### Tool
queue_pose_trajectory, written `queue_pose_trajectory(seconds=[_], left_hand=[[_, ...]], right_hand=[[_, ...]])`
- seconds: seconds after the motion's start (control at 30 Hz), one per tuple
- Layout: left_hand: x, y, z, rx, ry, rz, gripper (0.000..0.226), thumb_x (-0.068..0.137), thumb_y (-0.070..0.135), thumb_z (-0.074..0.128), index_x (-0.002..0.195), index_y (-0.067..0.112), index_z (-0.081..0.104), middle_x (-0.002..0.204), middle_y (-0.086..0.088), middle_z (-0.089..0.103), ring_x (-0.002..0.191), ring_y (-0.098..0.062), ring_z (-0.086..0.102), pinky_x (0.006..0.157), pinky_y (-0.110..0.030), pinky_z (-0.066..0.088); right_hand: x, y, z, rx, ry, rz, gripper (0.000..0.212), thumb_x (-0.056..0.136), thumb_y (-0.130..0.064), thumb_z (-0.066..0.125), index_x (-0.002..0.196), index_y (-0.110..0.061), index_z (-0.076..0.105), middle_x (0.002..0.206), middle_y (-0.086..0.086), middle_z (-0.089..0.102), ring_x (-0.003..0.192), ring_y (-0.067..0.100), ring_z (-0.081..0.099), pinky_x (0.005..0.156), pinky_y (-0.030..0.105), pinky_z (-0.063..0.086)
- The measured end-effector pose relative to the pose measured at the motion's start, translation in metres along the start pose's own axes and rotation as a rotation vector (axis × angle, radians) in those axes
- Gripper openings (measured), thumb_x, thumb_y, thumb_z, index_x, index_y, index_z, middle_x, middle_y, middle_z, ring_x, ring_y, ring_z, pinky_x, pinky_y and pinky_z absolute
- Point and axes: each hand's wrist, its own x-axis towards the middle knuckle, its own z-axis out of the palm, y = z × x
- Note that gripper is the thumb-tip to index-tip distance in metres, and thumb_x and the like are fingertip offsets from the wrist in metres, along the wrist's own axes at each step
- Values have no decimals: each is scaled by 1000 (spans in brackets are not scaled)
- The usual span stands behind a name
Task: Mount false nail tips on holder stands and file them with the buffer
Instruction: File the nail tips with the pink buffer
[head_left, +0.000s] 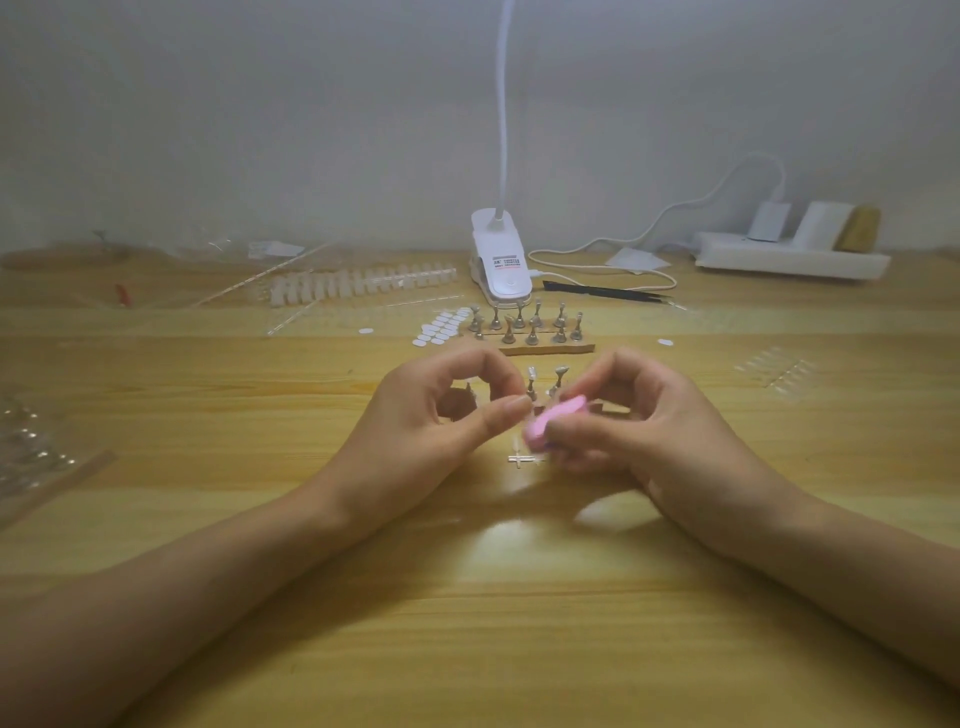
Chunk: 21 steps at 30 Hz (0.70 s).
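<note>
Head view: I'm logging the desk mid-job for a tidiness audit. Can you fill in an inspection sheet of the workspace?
Surface: wooden table, lamp glare near centre.
Job's things: pink buffer; holder stands on a strip, more by the hands; nail tip strips; white dots.
Clutter: black tweezers, plastic bag, loose clear tips at right.
Hands: right hand grips the buffer; left hand pinches beside it, its hold hidden.
Cables: white cable loops from clip lamp towards power strip.
Surroundings: plain wall.
</note>
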Motion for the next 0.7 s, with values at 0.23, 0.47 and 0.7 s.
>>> queue_pose_trajectory(seconds=[0.23,0.47,0.7], left_hand=[[0,0,2,50,-6,32,9,90,19,65,82,14,62,85,7,59,75,-17,58,67,-34,49],[0,-1,3,46,-38,23,10,90,19,62,82,16,59,84,9,56,77,-9,55,66,-23,46],[0,-1,3,45,-45,21,9,89,20,62,80,17,59,83,11,56,77,-9,56,68,-25,48]], right_hand=[[1,-2,-3,46,22,4,32,69,-27,83,85,-11,61,84,14,75,72,19,73,61,24,57],[-1,-1,0,-3,27,-19,32,69,-26,83,88,-10,62,85,15,75,77,24,74,62,26,58],[1,-1,-2,34,50,-7,38,66,-26,81,91,-6,61,84,15,75,74,22,73,61,25,58]])
